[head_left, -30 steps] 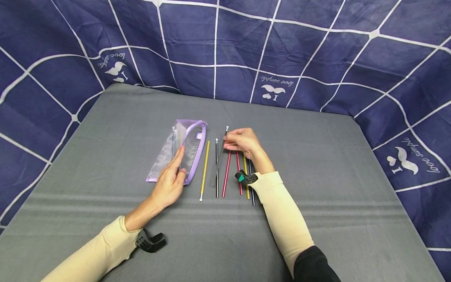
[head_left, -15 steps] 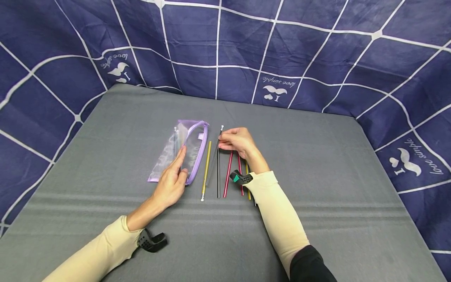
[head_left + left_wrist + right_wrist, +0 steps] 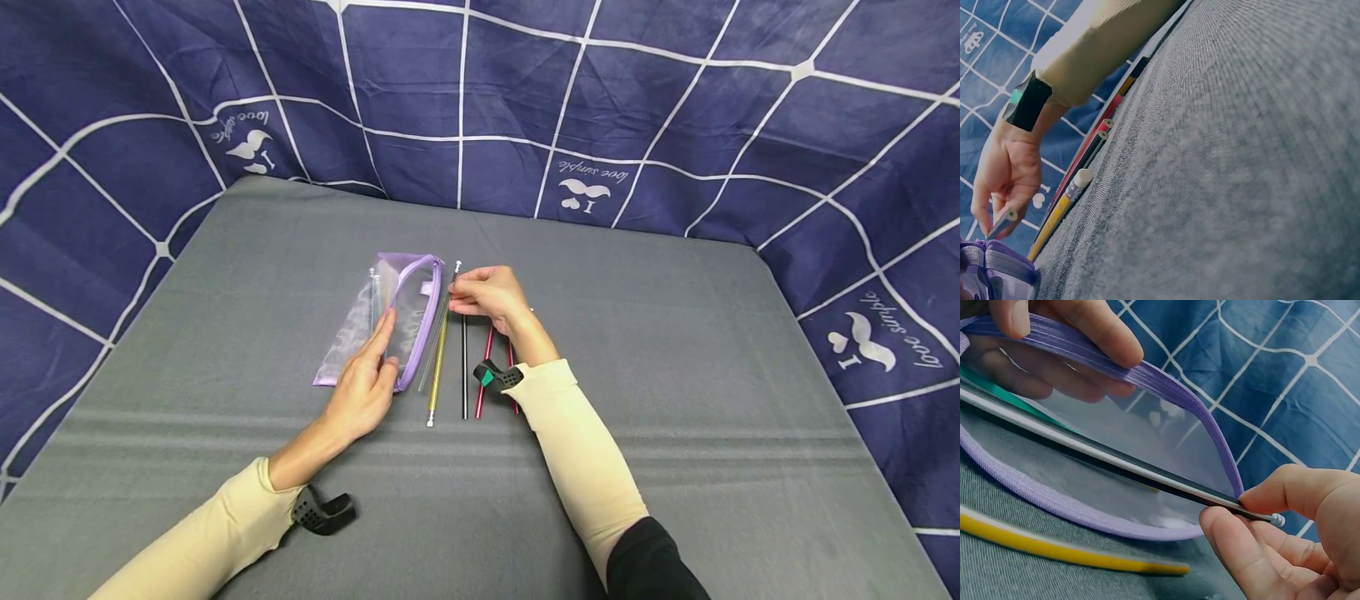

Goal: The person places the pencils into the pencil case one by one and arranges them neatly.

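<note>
A clear pencil pouch (image 3: 433,304) with purple zipper edging lies left of the middle, its mouth parted. My left hand (image 3: 360,392) grips the pouch's edge; in the right wrist view some of its fingers show through the clear film. My right hand (image 3: 491,296) pinches a dark grey pencil (image 3: 1116,462) near its eraser end. In the right wrist view that pencil lies slantwise across the pouch mouth, between the two purple zipper edges (image 3: 1079,515). Inside the pouch a green strip (image 3: 1016,397) shows, perhaps another pencil. A yellow pencil (image 3: 437,375) lies just right of the pouch.
Right of the yellow pencil, a black pencil (image 3: 464,367) and a red pencil (image 3: 484,367) lie side by side on the grey cloth (image 3: 675,350). Several more are partly under the right forearm. A blue checked curtain (image 3: 510,100) surrounds the table's back and sides.
My right hand has moved left with the dark grey pencil, from over the black pencil to the pouch's right edge. My left hand and the pouch have stayed in place.
</note>
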A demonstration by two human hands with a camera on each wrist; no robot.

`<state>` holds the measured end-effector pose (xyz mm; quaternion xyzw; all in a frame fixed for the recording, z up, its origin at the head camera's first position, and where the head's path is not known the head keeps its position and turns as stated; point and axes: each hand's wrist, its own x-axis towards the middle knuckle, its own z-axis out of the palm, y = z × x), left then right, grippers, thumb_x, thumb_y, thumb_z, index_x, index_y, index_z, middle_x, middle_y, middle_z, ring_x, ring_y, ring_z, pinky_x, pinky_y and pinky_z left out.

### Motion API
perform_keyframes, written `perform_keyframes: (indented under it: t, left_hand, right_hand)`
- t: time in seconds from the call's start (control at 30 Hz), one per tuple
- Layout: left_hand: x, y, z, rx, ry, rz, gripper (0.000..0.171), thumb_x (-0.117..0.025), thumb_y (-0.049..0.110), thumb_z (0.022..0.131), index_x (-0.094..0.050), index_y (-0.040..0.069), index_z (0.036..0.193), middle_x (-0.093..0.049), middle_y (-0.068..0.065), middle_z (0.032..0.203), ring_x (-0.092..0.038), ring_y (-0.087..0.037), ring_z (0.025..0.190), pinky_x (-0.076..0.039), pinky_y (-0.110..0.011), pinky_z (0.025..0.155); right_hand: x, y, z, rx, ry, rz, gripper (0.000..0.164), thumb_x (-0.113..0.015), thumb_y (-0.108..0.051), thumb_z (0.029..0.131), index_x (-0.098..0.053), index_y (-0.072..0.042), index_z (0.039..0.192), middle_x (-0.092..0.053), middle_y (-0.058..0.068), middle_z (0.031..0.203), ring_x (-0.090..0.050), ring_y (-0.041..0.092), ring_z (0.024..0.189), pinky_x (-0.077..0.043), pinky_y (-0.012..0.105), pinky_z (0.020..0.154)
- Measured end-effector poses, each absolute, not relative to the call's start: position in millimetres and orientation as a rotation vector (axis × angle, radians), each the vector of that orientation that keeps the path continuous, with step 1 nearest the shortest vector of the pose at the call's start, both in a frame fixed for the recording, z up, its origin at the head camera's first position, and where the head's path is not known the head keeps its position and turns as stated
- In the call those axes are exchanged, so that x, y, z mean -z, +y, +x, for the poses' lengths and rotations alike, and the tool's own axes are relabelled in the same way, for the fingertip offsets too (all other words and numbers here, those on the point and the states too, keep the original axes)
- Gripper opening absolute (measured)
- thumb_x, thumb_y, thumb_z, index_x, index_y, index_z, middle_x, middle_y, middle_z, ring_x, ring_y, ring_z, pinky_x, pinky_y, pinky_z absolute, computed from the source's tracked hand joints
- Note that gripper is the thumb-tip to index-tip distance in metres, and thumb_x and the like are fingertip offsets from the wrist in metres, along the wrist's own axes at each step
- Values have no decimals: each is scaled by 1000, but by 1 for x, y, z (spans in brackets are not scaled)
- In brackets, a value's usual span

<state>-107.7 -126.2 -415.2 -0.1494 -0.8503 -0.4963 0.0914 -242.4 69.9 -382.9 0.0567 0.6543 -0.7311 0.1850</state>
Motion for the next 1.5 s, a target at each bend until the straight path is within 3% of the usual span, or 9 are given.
perform_keyframes:
  t: [0.33, 0.8, 1.5]
  left_hand:
    - [414, -127, -108, 1460, -2532, -434, 64, -45, -6, 91, -26, -6, 152, -24, -18, 159, -25, -30, 145, -18, -35, 120]
    - [413, -126, -108, 1458, -2532, -443, 64, -44, -7, 91, -26, -6, 152, -24, -19, 159, -25, -30, 146, -18, -40, 120]
    - [413, -128, -108, 1455, -2513, -451, 64, -45, -6, 91, -27, -6, 152, -25, -19, 158, -25, -30, 145, -20, -45, 119]
  right_hand:
    - [380, 62, -245, 2092, 1833, 186, 8, -64, 12, 85, -64, 8, 91, -68, 14, 70, -68, 16, 55, -59, 24, 59]
    - [386, 48, -247, 2107, 1838, 177, 12, -63, 12, 86, -64, 13, 98, -67, 13, 69, -68, 16, 55, -59, 25, 60]
    - [390, 24, -244, 2081, 1832, 158, 7, -63, 12, 86, -64, 8, 92, -67, 12, 69, -68, 15, 55, -59, 25, 61]
